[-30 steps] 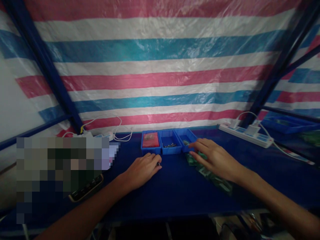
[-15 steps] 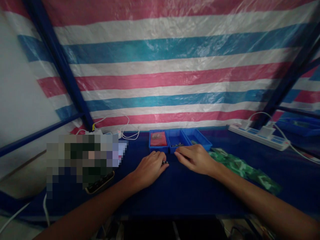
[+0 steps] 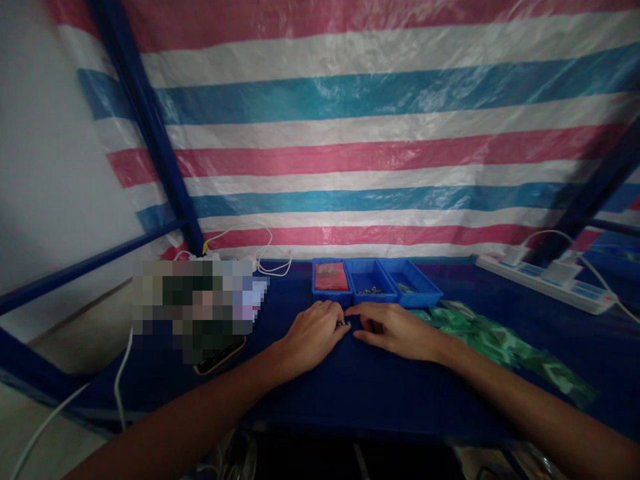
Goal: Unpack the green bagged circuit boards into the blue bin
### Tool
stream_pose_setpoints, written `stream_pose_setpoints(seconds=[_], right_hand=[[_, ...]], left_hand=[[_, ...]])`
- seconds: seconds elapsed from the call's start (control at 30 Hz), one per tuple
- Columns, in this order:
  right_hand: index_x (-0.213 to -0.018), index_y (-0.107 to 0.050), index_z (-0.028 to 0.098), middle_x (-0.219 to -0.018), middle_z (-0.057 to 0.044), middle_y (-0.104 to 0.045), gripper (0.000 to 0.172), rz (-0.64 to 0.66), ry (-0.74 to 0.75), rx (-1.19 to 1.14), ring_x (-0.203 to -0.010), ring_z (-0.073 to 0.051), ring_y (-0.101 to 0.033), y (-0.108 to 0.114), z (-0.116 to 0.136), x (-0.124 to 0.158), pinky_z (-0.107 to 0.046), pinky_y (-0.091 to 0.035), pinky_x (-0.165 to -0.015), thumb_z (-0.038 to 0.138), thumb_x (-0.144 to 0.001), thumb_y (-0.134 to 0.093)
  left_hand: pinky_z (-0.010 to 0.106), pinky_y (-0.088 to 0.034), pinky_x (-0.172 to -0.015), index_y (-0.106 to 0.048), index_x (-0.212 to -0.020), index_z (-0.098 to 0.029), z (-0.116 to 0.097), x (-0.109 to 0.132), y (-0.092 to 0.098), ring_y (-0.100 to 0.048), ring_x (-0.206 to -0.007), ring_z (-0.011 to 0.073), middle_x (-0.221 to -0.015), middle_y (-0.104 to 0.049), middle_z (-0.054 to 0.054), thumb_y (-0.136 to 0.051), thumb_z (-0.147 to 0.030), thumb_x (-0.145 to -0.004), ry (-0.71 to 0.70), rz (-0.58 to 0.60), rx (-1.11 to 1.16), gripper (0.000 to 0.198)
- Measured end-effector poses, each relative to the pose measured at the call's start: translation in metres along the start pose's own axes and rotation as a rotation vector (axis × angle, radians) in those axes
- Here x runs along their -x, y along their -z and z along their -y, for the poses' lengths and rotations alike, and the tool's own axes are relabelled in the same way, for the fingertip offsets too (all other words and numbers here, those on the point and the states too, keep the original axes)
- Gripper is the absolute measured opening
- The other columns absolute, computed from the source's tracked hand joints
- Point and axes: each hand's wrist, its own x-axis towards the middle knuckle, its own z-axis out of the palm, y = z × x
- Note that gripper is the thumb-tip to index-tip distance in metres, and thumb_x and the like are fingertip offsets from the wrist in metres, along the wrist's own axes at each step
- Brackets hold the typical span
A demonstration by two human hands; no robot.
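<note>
My left hand (image 3: 313, 333) rests on the dark blue table (image 3: 350, 387), fingers curled round a small dark metal part (image 3: 343, 323) at its fingertips. My right hand (image 3: 395, 329) lies beside it, fingertips pinched together and touching the same spot. Just beyond the hands stand three small blue bins: the left bin (image 3: 331, 277) holds a red packet, the middle bin (image 3: 369, 281) holds several small metal pieces, the right bin (image 3: 414, 283) holds a few small parts.
A row of green packets (image 3: 500, 343) lies along the table to the right. A white power strip (image 3: 545, 280) with plugged adapters sits at back right. White cables (image 3: 265, 257) and a phone (image 3: 220, 357) lie at left. A striped tarp hangs behind.
My right hand has come left from the right bin and green packets to meet my left hand at the small part. The view has shifted left.
</note>
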Motion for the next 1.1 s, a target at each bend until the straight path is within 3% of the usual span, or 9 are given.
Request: stream_pose_setpoints(seconds=[0.43, 0.63, 0.77, 0.9, 1.1], right_hand=[[-0.1, -0.065, 0.02, -0.083, 0.0, -0.066, 0.003, -0.014, 0.084, 0.009, -0.073, -0.016, -0.061, 0.0, -0.002, 0.004, -0.026, -0.041, -0.068, 0.021, -0.099, -0.062], [-0.097, -0.061, 0.019, -0.081, 0.003, -0.064, 0.018, -0.047, 0.054, -0.093, -0.067, -0.013, -0.059, 0.01, -0.001, 0.006, -0.023, -0.042, -0.063, 0.005, -0.086, -0.059], [-0.097, -0.062, 0.019, -0.081, 0.002, -0.068, 0.016, -0.048, 0.021, -0.216, -0.064, -0.011, -0.061, 0.022, -0.005, 0.007, -0.021, -0.045, -0.059, 0.007, -0.086, -0.06], [-0.097, -0.06, 0.018, -0.085, -0.002, -0.073, 0.005, 0.049, -0.107, -0.375, -0.067, -0.014, -0.071, 0.04, -0.011, 0.01, -0.019, -0.051, -0.05, 0.019, -0.093, -0.061], [-0.097, -0.061, 0.017, -0.094, -0.008, -0.077, 0.017, 0.163, -0.212, -0.593, -0.081, -0.019, -0.077, 0.049, -0.017, 0.018, -0.022, -0.056, -0.052, 0.029, -0.091, -0.07]], left_hand=[[0.031, -0.047, -0.088, -0.063, -0.105, -0.022, 0.007, -0.003, -0.003, -0.06, -0.099, 0.0193, -0.101, -0.064, 0.001, -0.061, -0.026, -0.103, -0.138, 0.005, 0.138, 0.005], [0.032, -0.046, -0.087, -0.063, -0.105, -0.021, 0.006, -0.004, -0.004, -0.059, -0.097, 0.0201, -0.101, -0.063, 0.002, -0.06, -0.03, -0.104, -0.144, -0.014, 0.053, 0.009], [0.032, -0.045, -0.084, -0.062, -0.102, -0.02, 0.005, -0.004, 0.0, -0.058, -0.094, 0.0203, -0.098, -0.064, 0.002, -0.059, -0.03, -0.104, -0.134, -0.003, 0.01, 0.01], [0.032, -0.044, -0.081, -0.062, -0.1, -0.021, 0.003, -0.005, 0.003, -0.059, -0.093, 0.0206, -0.097, -0.065, 0.002, -0.058, -0.031, -0.104, -0.111, 0.015, 0.0, 0.012], [0.032, -0.046, -0.081, -0.062, -0.106, -0.022, 0.001, -0.006, 0.007, -0.06, -0.094, 0.0208, -0.098, -0.067, 0.001, -0.056, -0.032, -0.106, -0.15, 0.064, -0.021, 0.012]])
